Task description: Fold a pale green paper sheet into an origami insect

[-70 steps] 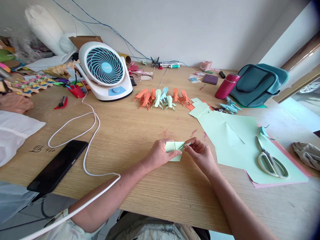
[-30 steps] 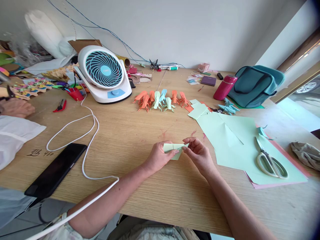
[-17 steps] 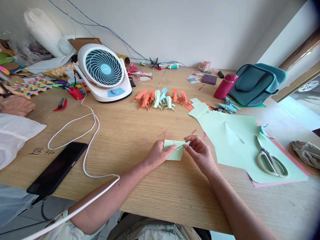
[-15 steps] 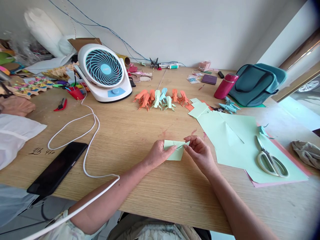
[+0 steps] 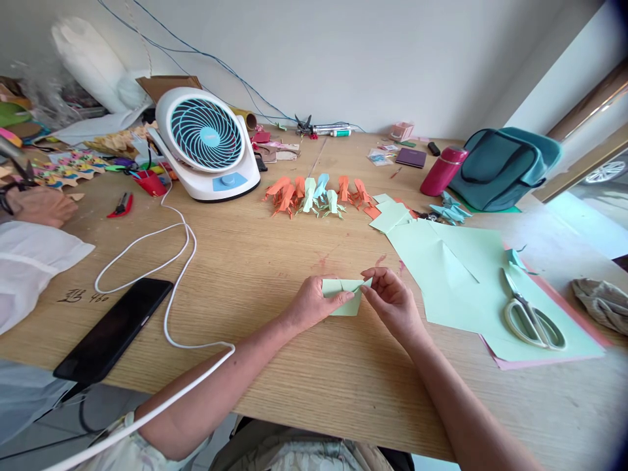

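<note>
Hands pinching green paper mid-fold
Finished paper figures line the far side; uncut sheets wait right.

Your folded paper is pale mint green, matching the big loose sheets to your right, which lie over a pink sheet. The tabletop is light wood grain with faint reddish smudges. The row of paper figures runs orange, mint and light blue. You see a white fan with a blue spiral grille, a white cable, a black phone, cream-handled scissors, a magenta bottle and a teal bag.
</note>
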`<action>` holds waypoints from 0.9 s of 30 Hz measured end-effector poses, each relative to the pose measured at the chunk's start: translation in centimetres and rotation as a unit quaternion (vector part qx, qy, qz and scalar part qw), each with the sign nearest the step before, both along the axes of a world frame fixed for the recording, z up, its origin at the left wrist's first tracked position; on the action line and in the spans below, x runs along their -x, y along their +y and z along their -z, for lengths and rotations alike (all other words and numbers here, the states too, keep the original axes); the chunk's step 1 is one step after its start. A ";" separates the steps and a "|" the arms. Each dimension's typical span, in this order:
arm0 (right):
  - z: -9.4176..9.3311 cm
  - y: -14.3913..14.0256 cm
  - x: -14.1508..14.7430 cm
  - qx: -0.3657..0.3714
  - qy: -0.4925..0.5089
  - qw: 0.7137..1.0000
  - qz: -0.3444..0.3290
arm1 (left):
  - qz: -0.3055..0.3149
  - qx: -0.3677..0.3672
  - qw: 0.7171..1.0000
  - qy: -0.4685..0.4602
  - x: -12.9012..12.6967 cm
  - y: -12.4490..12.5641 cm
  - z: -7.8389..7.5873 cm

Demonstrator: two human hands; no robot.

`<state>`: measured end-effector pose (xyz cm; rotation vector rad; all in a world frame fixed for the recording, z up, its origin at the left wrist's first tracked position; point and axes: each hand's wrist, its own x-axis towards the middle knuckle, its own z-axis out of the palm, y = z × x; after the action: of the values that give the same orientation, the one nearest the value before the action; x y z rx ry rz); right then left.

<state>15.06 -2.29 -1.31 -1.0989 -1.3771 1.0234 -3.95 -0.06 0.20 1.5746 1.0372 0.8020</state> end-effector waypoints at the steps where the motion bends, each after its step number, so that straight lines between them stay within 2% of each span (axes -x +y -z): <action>1: 0.0 0.0 0.0 0.000 0.000 1.000 -0.001 | -0.003 0.002 1.000 0.000 0.0 0.0 0.1; 7: 0.1 0.0 0.0 -0.009 -0.002 1.000 -0.006 | -0.009 -0.008 1.000 -0.002 -0.1 0.2 0.6; 18: 0.0 0.0 0.1 -0.018 -0.010 1.000 -0.002 | -0.029 -0.030 0.999 0.002 -0.3 -0.3 0.4; 27: -0.1 0.0 -0.1 -0.024 -0.022 0.999 0.008 | 0.019 0.010 1.000 -0.019 0.3 -0.2 -0.9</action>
<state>15.18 -2.30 -1.18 -1.1011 -1.4198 0.9547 -4.24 -0.26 1.07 1.5533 0.9830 0.7905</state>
